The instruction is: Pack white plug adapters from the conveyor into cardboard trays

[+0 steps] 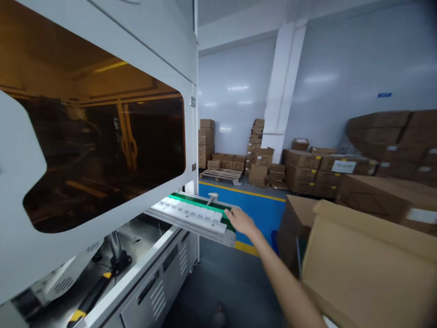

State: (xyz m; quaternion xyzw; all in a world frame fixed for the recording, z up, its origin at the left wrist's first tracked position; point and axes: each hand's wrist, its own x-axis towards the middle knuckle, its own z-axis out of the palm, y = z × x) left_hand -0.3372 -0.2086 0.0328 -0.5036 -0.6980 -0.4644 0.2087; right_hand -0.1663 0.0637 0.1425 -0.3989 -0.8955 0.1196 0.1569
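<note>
A short conveyor (225, 238) with a green belt juts out of a white machine. Along it lies a row of white parts (191, 212), close side by side. My right hand (241, 221) reaches in from the lower right to the outer end of the conveyor. Its fingertips are at the green belt, beside the last white part, with the fingers bent. Whether they grip anything is too small to make out. My left hand does not show.
The machine's large tinted window (102, 136) fills the left. Below it, a black and yellow tool (92, 296) lies on a metal surface. An open cardboard box (362, 269) stands at the right. Stacked cartons (303, 166) and a wooden pallet (221, 174) are farther back.
</note>
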